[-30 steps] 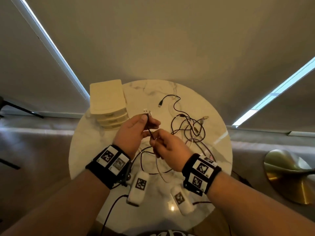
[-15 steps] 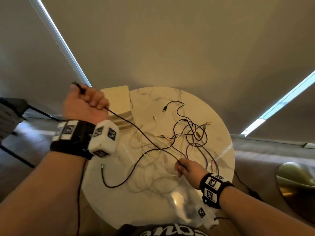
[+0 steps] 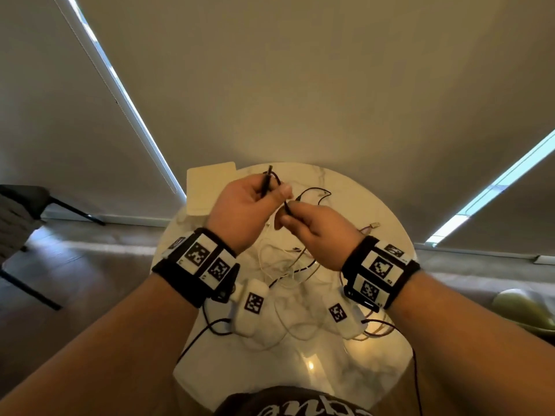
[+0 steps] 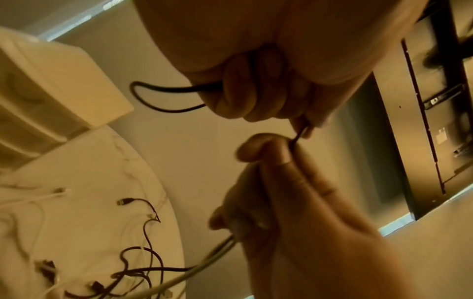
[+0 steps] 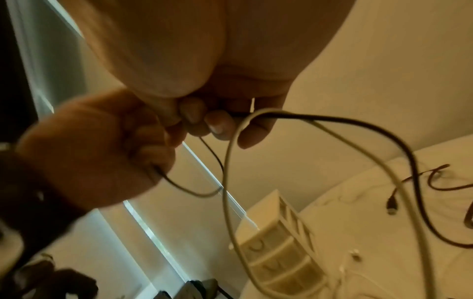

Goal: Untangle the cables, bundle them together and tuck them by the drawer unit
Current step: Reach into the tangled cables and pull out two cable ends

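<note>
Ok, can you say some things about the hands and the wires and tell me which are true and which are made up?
1. Both hands hold the black wire. True.
2. The drawer unit sits on the floor. False: it stands on the round table.
3. The left hand is flat on the table. False: it is raised, gripping the wire.
4. More wires lie loose on the table. True.
5. The right hand pinches the wire. True.

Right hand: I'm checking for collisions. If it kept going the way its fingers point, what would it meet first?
Most likely the left hand: the right hand points up-left along the black cable both hold. Depth is unclear.
</note>
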`<action>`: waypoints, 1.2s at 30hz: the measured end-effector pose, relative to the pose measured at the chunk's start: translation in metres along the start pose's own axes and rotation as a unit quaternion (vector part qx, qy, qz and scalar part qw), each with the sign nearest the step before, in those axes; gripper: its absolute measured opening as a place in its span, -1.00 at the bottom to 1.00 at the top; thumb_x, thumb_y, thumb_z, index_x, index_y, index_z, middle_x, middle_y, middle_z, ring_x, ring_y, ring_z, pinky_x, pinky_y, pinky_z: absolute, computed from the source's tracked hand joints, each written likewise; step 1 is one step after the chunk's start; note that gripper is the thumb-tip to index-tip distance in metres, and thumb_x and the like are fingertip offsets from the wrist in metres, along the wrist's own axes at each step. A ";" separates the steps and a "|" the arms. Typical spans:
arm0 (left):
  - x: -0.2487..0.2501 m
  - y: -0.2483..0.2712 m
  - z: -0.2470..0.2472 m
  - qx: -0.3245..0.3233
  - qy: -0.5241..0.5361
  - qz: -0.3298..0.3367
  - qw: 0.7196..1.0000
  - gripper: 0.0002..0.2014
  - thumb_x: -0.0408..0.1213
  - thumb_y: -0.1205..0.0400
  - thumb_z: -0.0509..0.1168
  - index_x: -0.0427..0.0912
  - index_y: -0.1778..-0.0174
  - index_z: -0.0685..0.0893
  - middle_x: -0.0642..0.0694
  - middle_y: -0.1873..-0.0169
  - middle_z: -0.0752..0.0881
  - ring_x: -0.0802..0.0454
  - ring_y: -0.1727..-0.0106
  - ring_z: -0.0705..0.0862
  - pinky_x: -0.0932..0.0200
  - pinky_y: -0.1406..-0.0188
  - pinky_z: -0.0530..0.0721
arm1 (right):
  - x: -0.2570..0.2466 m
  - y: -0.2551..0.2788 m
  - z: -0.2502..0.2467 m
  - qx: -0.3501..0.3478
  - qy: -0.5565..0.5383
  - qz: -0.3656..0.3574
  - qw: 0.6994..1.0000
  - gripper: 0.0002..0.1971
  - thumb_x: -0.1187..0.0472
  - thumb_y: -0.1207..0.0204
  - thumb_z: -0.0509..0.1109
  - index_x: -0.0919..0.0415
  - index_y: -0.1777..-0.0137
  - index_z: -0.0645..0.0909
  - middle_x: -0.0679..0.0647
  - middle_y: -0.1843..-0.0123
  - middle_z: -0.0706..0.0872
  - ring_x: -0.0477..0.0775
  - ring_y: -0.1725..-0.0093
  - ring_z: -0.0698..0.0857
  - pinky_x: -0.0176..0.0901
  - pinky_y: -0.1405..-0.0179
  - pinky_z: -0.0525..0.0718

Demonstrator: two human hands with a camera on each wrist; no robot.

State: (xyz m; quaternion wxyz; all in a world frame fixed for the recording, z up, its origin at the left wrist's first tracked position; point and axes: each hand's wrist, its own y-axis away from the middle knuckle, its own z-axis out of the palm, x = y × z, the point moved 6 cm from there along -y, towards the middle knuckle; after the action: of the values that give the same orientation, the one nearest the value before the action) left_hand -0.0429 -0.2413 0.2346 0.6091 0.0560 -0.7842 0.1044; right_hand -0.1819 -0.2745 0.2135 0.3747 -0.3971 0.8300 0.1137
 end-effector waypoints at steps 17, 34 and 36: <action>0.011 -0.012 -0.085 0.195 0.172 0.008 0.966 -0.74 -0.13 -0.82 0.23 -0.06 0.15 0.69 -0.01 0.47 0.55 0.06 0.51 0.32 0.11 0.54 0.22 | 0.133 0.011 0.036 0.048 0.197 0.175 0.963 -0.56 -0.16 -0.74 0.09 -0.03 -0.15 0.80 0.00 -0.19 0.71 0.18 -0.21 0.64 0.10 -0.15 0.67; 0.005 -0.010 0.024 0.040 0.003 0.012 0.999 -0.86 -0.38 -0.74 0.35 -0.14 -0.13 0.80 0.23 0.60 0.65 0.45 0.50 0.60 0.56 0.42 0.45 | 0.013 -0.001 -0.054 0.187 -0.326 0.045 0.926 -0.70 0.19 -0.84 0.15 0.13 -0.01 0.70 0.19 0.11 0.77 0.12 0.04 0.78 0.17 -0.12 0.79; 0.005 -0.008 0.037 0.004 0.015 0.022 1.000 -0.84 -0.38 -0.75 0.34 -0.13 -0.16 0.80 -0.02 0.46 0.66 0.44 0.51 0.60 0.58 0.44 0.44 | 0.012 0.007 -0.056 0.188 -0.371 0.041 0.908 -0.68 0.17 -0.85 0.13 0.15 0.08 0.65 0.23 0.18 0.66 0.15 0.11 0.71 0.15 -0.08 0.77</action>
State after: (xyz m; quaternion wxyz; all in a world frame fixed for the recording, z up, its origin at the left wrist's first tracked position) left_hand -0.0773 -0.2579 0.2310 0.6184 0.0392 -0.7754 0.1216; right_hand -0.2218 -0.3046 0.2428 0.7186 -0.2140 0.6524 0.1103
